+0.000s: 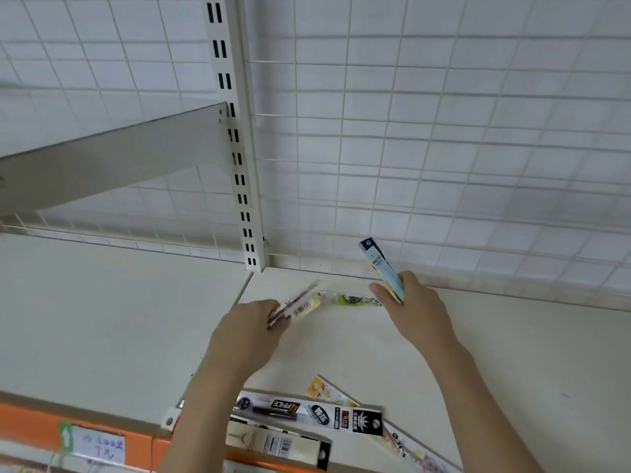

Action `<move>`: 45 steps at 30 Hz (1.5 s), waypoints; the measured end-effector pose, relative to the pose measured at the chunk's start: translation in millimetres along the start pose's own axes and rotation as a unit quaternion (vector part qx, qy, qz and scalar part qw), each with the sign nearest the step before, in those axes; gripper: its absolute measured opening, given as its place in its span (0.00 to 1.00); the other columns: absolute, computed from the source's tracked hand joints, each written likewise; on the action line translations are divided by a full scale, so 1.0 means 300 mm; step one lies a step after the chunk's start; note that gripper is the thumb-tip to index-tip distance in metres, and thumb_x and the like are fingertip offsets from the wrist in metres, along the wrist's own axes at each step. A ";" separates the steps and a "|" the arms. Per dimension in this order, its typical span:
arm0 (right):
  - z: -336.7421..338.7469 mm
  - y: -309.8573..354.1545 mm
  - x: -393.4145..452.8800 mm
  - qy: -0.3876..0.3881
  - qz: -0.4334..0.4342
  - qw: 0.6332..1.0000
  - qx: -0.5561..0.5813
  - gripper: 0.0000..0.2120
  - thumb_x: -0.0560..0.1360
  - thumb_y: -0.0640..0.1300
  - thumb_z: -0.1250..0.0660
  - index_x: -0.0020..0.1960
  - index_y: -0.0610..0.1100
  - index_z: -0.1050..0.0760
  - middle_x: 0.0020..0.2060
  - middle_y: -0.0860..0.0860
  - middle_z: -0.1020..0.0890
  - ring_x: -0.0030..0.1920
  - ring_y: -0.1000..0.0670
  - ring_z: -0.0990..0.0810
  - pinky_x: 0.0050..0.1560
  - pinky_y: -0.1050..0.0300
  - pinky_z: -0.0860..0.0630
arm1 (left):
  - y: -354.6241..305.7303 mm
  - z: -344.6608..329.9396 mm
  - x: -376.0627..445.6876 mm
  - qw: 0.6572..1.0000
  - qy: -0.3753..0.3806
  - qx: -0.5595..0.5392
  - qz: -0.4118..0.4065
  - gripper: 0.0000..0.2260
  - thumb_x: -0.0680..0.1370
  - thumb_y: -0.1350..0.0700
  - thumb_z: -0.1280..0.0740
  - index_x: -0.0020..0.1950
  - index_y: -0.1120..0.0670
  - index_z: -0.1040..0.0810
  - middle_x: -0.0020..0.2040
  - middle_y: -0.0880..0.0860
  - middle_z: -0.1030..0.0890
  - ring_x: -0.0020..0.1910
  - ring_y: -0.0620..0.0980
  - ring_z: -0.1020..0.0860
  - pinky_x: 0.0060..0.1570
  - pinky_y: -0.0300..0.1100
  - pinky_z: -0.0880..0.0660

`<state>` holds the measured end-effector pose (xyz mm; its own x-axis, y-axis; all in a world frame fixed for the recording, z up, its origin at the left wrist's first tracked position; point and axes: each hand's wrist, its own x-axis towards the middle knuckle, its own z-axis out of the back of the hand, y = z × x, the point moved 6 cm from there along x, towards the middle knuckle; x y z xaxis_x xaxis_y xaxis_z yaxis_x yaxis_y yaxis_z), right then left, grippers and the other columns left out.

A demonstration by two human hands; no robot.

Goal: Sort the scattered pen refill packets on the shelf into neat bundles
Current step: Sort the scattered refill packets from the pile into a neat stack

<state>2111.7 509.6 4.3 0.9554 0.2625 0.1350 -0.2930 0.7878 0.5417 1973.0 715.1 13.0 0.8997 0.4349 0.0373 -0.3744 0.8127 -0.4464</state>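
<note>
Blue refill packet held upright in right hand at centre frame, striped packets gripped by left hand, more packets scattered on shelf at lower centre

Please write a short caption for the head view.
Left hand and right hand each hold refill packets above the shelf; more lie scattered near its front.

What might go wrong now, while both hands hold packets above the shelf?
1. The packets at the front edge overlap loosely under the forearms; a forearm may sweep them off.
2. The left hand holds several packets fanned out; one may slip.
3. The green packet by the back could be overlooked.
</note>
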 end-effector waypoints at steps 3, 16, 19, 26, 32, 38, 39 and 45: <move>-0.021 0.018 0.011 0.013 0.013 0.998 -0.064 0.13 0.77 0.58 0.41 0.46 0.48 0.33 0.35 0.51 0.26 0.39 0.45 0.28 0.37 0.55 0.34 | -0.031 0.064 -0.002 0.995 -0.059 -0.084 -0.014 0.09 0.78 0.50 0.37 0.41 0.54 0.25 0.34 0.52 0.20 0.28 0.50 0.19 0.39 0.47 0.21; -0.156 0.038 0.036 0.080 0.030 0.990 -0.111 0.12 0.78 0.52 0.41 0.57 0.52 0.23 0.43 0.51 0.32 0.47 0.45 0.24 0.42 0.57 0.32 | 0.001 0.137 -0.034 0.953 -0.121 -0.276 0.004 0.09 0.75 0.59 0.33 0.39 0.49 0.18 0.23 0.46 0.25 0.18 0.45 0.32 0.20 0.36 0.31; -0.141 0.043 0.033 0.056 0.033 0.991 -0.120 0.12 0.78 0.53 0.39 0.53 0.47 0.24 0.45 0.50 0.32 0.43 0.47 0.27 0.39 0.57 0.32 | 0.013 0.128 -0.039 0.956 -0.126 -0.265 0.014 0.10 0.74 0.59 0.34 0.36 0.46 0.19 0.26 0.53 0.22 0.24 0.49 0.32 0.26 0.38 0.33; -0.104 0.060 -0.010 0.053 0.079 0.976 -0.197 0.10 0.79 0.46 0.42 0.57 0.43 0.28 0.54 0.47 0.25 0.56 0.45 0.27 0.48 0.54 0.33 | 0.032 0.108 -0.055 0.962 -0.157 -0.221 0.047 0.12 0.71 0.53 0.27 0.33 0.52 0.28 0.27 0.46 0.27 0.26 0.46 0.31 0.27 0.37 0.36; -0.068 0.060 -0.089 0.062 0.050 0.995 -0.066 0.10 0.79 0.48 0.41 0.48 0.44 0.40 0.38 0.49 0.28 0.37 0.44 0.29 0.36 0.55 0.33 | 0.050 0.078 -0.076 0.974 -0.110 -0.190 0.048 0.03 0.78 0.53 0.39 0.47 0.51 0.27 0.37 0.50 0.17 0.40 0.53 0.20 0.39 0.46 0.25; -0.049 0.036 -0.187 0.089 0.011 0.994 -0.064 0.15 0.75 0.56 0.36 0.46 0.47 0.36 0.35 0.51 0.28 0.38 0.45 0.26 0.33 0.56 0.35 | 0.035 0.091 -0.147 0.987 -0.094 -0.122 0.045 0.20 0.76 0.43 0.38 0.31 0.54 0.35 0.26 0.50 0.31 0.29 0.51 0.31 0.30 0.42 0.36; -0.048 0.029 -0.200 0.089 0.008 0.993 -0.072 0.12 0.76 0.55 0.37 0.46 0.47 0.35 0.37 0.51 0.27 0.39 0.45 0.25 0.35 0.56 0.33 | 0.032 0.086 -0.156 0.990 -0.094 -0.098 0.032 0.22 0.75 0.40 0.38 0.29 0.53 0.36 0.25 0.50 0.32 0.28 0.50 0.31 0.29 0.41 0.37; -0.034 -0.019 -0.281 0.107 0.001 0.991 -0.076 0.15 0.77 0.56 0.42 0.38 0.47 0.35 0.32 0.52 0.29 0.35 0.48 0.28 0.29 0.58 0.37 | 0.016 0.020 -0.160 0.998 -0.032 -0.037 -0.047 0.19 0.80 0.47 0.42 0.30 0.51 0.35 0.29 0.50 0.30 0.31 0.49 0.31 0.30 0.40 0.36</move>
<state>2032.3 488.8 -18.7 0.9303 0.3631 -0.0526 -0.3116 0.8577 0.4091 1926.7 700.5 14.5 0.9127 0.3844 0.1383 -0.2696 0.8211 -0.5030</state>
